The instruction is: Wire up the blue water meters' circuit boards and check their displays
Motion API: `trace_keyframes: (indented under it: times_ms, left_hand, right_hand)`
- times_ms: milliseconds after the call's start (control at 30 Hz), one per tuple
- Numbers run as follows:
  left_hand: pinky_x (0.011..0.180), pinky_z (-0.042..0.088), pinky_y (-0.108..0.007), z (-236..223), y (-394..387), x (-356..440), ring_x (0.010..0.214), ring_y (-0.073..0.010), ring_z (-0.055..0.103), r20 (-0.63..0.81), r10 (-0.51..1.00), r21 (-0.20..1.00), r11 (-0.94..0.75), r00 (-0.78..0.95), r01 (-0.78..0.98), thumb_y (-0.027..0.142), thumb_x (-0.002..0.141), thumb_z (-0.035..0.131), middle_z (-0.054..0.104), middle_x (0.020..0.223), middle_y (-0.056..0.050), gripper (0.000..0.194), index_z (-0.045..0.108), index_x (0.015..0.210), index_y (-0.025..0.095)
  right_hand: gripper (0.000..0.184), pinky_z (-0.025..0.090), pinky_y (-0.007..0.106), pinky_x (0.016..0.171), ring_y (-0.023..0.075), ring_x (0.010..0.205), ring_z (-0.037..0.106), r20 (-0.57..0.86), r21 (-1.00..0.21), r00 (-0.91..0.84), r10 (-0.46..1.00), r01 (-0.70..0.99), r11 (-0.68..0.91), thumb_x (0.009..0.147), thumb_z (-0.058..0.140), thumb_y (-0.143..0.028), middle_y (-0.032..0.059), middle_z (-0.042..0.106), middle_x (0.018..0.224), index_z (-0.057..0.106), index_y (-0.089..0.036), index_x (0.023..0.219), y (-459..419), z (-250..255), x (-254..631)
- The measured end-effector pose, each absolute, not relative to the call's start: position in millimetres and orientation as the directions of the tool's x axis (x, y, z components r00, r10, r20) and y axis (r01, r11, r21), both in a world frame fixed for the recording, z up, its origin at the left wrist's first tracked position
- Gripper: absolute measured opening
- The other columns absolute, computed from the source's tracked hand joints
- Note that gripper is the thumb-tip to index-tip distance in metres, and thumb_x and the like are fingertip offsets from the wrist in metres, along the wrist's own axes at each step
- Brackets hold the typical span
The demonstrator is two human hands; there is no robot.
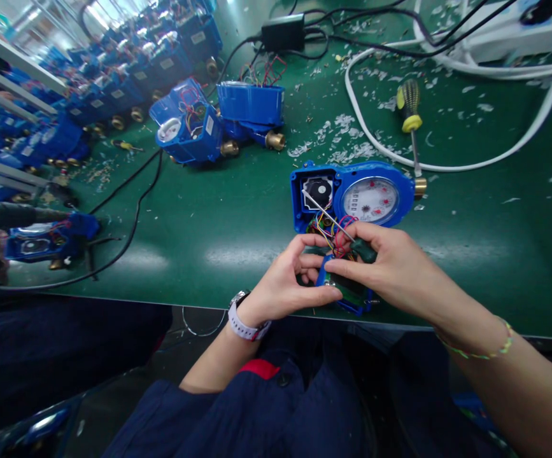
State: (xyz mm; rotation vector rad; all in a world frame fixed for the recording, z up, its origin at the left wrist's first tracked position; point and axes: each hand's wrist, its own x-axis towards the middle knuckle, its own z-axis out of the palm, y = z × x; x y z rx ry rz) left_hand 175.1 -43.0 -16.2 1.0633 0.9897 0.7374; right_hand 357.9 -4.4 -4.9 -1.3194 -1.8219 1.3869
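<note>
At the bench's near edge, the left hand [283, 283] pinches the small blue circuit module [347, 294]; the right hand [390, 267] grips a thin screwdriver [328, 216] over the open water meter [352, 197]; best keep the tip off the coloured wires [335, 232].
</note>
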Motion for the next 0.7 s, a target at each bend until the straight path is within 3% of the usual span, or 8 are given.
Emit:
trace_keyframes:
  times_ms: [167, 433, 700]
  left_hand:
    - [0.058, 0.035, -0.02, -18, -43, 174, 0.058, -0.0046, 0.05, -0.278, 0.866, 0.944, 0.327, 0.416, -0.05, 0.023, 0.071, 0.08, 0.064, 0.082, 0.002, 0.062, 0.039, 0.118, 0.02]
    - [0.055, 0.032, -0.019, -24, -40, 170, 0.055, -0.0038, 0.047, -0.312, 0.844, 0.926, 0.372, 0.436, -0.058, 0.032, 0.069, 0.082, 0.059, 0.074, 0.004, 0.064, 0.04, 0.116, 0.02]
    - [0.057, 0.037, -0.018, -28, -39, 167, 0.059, -0.0059, 0.053, -0.332, 0.824, 0.894, 0.431, 0.459, -0.127, 0.033, 0.069, 0.083, 0.06, 0.075, 0.003, 0.063, 0.041, 0.115, 0.02]
  right_hand:
    - [0.021, 0.037, 0.022, 0.052, 0.0117, 0.06, 0.047, -0.141, -0.942, -0.441, 0.886, 0.336, 0.017, 0.077, 0.066, -0.037, -0.0019, 0.055, 0.066, 0.06, -0.017, 0.076, 0, -8, 360]
    - [0.014, 0.038, 0.023, 0.055, 0.0133, 0.062, 0.051, -0.107, -0.927, -0.455, 0.884, 0.366, 0.076, 0.076, 0.062, -0.03, -0.0007, 0.061, 0.067, 0.064, -0.017, 0.077, 3, -5, 359]
    - [0.013, 0.039, 0.023, 0.055, 0.0134, 0.063, 0.055, -0.111, -0.926, -0.465, 0.878, 0.37, 0.079, 0.078, 0.06, -0.029, -0.0008, 0.064, 0.072, 0.066, -0.018, 0.08, 4, -8, 360]
